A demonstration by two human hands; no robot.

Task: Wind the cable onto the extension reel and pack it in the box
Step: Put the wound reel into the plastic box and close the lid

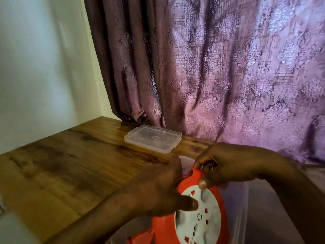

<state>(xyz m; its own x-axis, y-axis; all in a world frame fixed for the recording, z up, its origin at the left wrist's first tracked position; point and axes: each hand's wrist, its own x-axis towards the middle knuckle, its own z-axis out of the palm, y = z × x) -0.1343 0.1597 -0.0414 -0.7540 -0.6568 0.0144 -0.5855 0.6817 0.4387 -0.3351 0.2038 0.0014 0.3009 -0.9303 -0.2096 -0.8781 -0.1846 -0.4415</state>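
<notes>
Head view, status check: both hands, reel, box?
Left hand and right hand: both grip the round red plastic extension reel. Reel tilted over the clear plastic box. Clear plastic lid lies apart on the wooden table.

Extension reel [191, 224]: smooth orange plastic, matt white plastic socket face. Box [255, 213]: clear, slightly frosted plastic. Lid [152, 141]: same clear plastic, glossy. Table [70, 166]: wood-grain top, faint sheen. Curtain [228, 71]: purple cloth, embossed damask pattern, slight lustre.

left hand [158, 189] gripping, right hand [226, 164] pinching, fingers curled
</notes>
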